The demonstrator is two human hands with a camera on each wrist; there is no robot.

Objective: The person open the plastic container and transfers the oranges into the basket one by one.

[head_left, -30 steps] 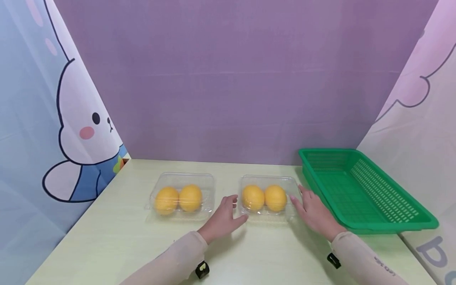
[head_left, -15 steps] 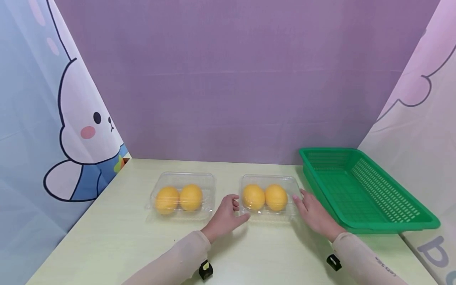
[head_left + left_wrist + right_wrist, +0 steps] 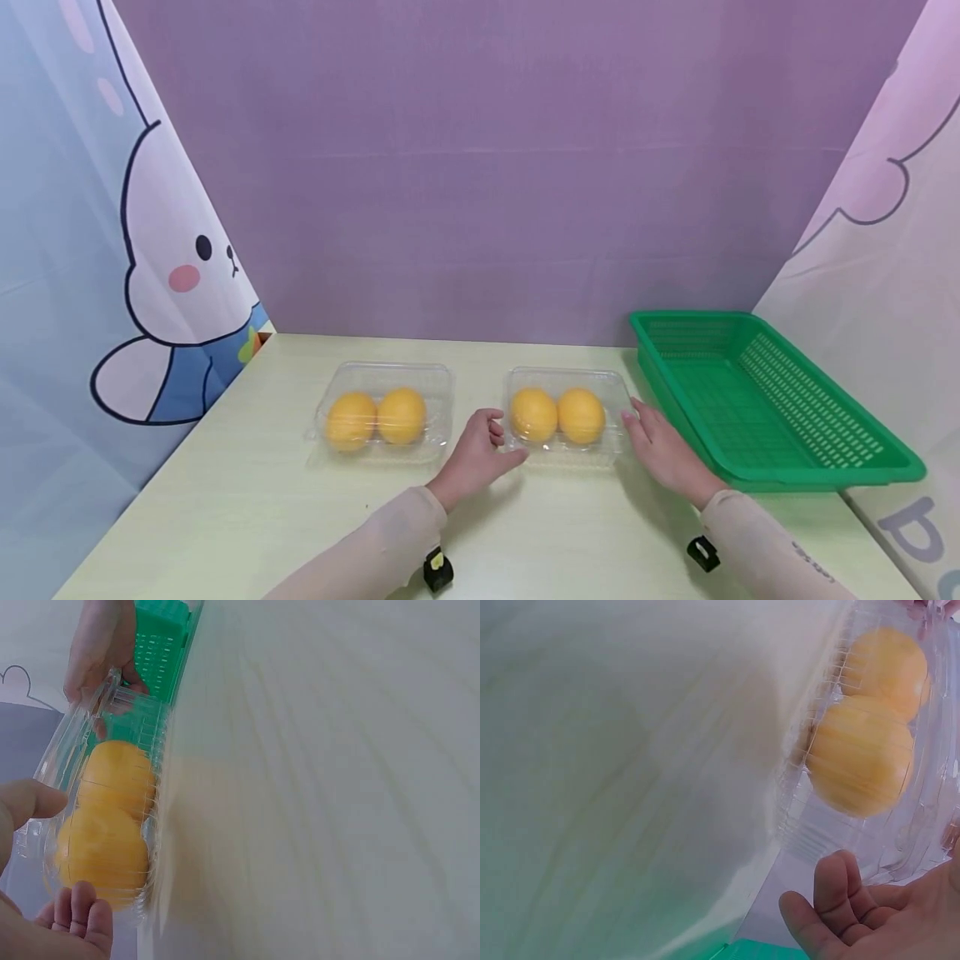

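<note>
A clear plastic clamshell box with two round orange-yellow fruits inside sits on the pale table. My left hand is beside its left end, thumb and loosely bent fingers spread apart. At the opposite end is my right hand, its thumb right at the box's side. In the right wrist view, the right hand's fingers lie loosely bent just past the box end. A second clear clamshell box, also with two such fruits, stands to the left.
A green perforated plastic basket stands at the right, close beyond my right hand. Behind the table hangs a purple cloth. Printed cartoon curtains flank both sides.
My left hand has shifted slightly right toward the box's left end. My right thumb has drawn slightly outward to the right. Both boxes and the basket stay in place.
</note>
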